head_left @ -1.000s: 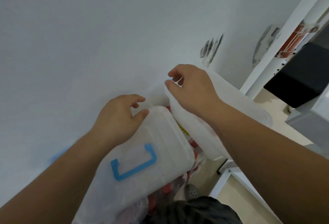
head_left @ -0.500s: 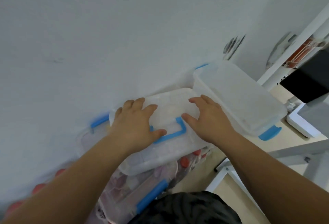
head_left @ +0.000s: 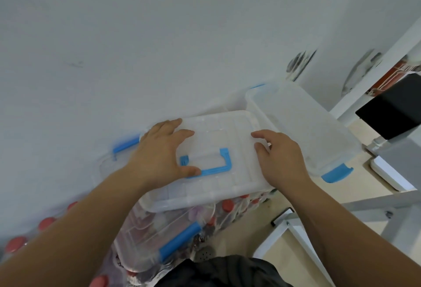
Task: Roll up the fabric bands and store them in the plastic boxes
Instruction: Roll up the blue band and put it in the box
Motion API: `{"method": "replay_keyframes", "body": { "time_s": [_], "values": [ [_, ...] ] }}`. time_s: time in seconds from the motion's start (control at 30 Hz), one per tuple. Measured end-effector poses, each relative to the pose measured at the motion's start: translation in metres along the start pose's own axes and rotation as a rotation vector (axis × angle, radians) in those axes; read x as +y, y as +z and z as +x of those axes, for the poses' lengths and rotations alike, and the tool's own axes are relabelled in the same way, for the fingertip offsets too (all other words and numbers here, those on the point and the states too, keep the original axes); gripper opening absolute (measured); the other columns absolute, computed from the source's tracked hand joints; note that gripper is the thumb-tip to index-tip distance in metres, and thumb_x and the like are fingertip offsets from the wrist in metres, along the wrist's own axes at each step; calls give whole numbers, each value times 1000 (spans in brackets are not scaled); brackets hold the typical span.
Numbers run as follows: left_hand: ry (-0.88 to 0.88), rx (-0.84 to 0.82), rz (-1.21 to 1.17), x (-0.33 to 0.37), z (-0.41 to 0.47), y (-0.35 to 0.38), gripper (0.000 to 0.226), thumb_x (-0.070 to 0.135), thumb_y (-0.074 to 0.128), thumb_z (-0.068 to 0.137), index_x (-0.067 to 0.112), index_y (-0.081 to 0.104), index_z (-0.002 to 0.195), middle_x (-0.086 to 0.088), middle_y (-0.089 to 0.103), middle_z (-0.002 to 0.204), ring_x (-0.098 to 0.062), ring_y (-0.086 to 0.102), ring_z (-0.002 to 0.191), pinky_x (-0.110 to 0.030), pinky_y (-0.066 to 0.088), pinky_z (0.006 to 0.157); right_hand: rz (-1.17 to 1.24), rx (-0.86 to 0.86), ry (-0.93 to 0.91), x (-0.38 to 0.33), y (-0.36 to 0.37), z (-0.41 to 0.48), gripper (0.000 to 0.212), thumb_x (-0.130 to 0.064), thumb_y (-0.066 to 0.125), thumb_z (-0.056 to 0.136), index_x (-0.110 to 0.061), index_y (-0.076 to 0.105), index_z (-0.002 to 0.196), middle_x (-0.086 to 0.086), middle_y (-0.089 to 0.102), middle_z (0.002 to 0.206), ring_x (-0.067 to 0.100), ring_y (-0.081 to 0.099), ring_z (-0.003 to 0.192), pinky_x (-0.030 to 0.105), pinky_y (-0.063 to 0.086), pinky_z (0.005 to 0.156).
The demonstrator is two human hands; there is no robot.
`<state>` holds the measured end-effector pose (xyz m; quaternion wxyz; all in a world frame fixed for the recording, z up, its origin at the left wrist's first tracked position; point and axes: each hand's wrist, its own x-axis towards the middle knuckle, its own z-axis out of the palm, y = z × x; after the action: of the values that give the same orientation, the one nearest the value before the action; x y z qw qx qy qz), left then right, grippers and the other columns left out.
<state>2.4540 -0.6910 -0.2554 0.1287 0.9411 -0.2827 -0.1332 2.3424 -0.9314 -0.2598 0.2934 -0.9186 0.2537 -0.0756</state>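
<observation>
A clear plastic lid (head_left: 218, 127) with a blue handle (head_left: 222, 161) lies flat on top of a clear box, whose blue latch (head_left: 126, 144) shows at the left. My left hand (head_left: 159, 152) presses on the lid's left half with spread fingers, its thumb beside the handle. On the lid's right edge rests my right hand (head_left: 282, 159), fingers loosely bent. A second translucent box (head_left: 314, 127) with a blue latch (head_left: 337, 172) stands touching on the right. A third clear box (head_left: 141, 241) sits lower down. No fabric bands are plainly visible.
A white wall (head_left: 159, 36) fills the view behind the boxes. Shrink-wrapped bottles with red caps (head_left: 16, 243) lie at lower left and under the boxes. On the right are a white shelf frame (head_left: 373, 63), a black item (head_left: 391, 115) and a white metal table frame (head_left: 303, 239).
A second ago each hand held a tilted piece. The right box now stands by itself, and both hands have come down flat on the lid over the left box.
</observation>
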Motion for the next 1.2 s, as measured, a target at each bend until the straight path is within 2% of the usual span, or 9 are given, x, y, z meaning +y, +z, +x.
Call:
{"method": "replay_keyframes", "body": {
  "time_s": [0.13, 0.27, 0.4, 0.47, 0.6, 0.77, 0.97, 1.1, 1.2],
  "values": [
    [-22, 114, -52, 7, -11, -7, 97, 81, 67, 61, 39, 43, 145, 6, 29, 162, -19, 25, 148, -42, 23, 122, 81, 72, -13, 2, -20, 2, 29, -19, 54, 100, -28, 70, 123, 5, 65, 119, 15, 55, 96, 23, 37, 88],
    [-59, 224, -125, 30, -11, -22, 88, 79, 57, 69, 34, 47, 144, 4, 33, 160, -21, 27, 146, -43, 25, 122, 141, 173, 11, 7, -51, 6, 30, -18, 54, 100, -27, 73, 121, 1, 67, 120, 14, 55, 98, 24, 39, 88],
    [-33, 285, -160, 61, 1, -39, 81, 71, 58, 78, 35, 38, 148, 4, 29, 161, -19, 25, 148, -38, 22, 120, 330, 303, 135, 27, -86, 11, 29, -16, 57, 97, -32, 75, 113, -13, 67, 105, 11, 60, 92, 37, 53, 93],
    [8, 314, -220, 79, 11, -44, 79, 66, 59, 82, 34, 34, 150, 4, 30, 159, -19, 31, 144, -35, 26, 117, 414, 390, 223, 43, -100, 13, 30, -17, 57, 97, -34, 75, 112, -12, 67, 104, 10, 61, 92, 41, 55, 93],
    [61, 218, -357, 118, 50, -42, 76, 44, 65, 91, 25, 29, 155, -1, 38, 153, -19, 39, 138, -25, 28, 106, 504, 529, 372, 72, -109, 15, 29, -20, 55, 98, -35, 72, 116, -6, 66, 112, 16, 62, 100, 45, 55, 97],
    [83, 97, -356, 148, 126, -33, 63, 30, 59, 98, 22, 34, 154, -7, 40, 156, -25, 40, 140, -36, 32, 115, 483, 550, 444, 97, -106, 10, 26, -26, 58, 95, -39, 70, 115, -7, 64, 107, 19, 64, 100, 49, 56, 94],
    [204, 21, -218, 160, 192, -23, 66, 30, 60, 97, 18, 31, 155, -8, 42, 155, -29, 47, 133, -40, 37, 113, 357, 469, 502, 115, -93, 0, 60, -31, 68, 91, -30, 46, 147, -7, 67, 91, 6, 62, 84, 27, 46, 76],
    [265, -57, -82, 159, 206, -4, 66, 29, 58, 99, 14, 28, 156, -10, 35, 159, -28, 35, 144, -36, 25, 119, 319, 438, 551, 122, -82, -3, 64, -33, 71, 90, -24, 46, 148, -9, 66, 83, 2, 60, 79, 24, 46, 72],
    [284, -53, -98, 157, 213, 8, 64, 30, 56, 100, 14, 29, 156, -9, 33, 160, -27, 33, 146, -37, 24, 120, 313, 426, 563, 123, -79, -4, 61, -35, 71, 90, -24, 48, 146, -11, 64, 85, -1, 57, 78, 23, 41, 68]
  ]
}}
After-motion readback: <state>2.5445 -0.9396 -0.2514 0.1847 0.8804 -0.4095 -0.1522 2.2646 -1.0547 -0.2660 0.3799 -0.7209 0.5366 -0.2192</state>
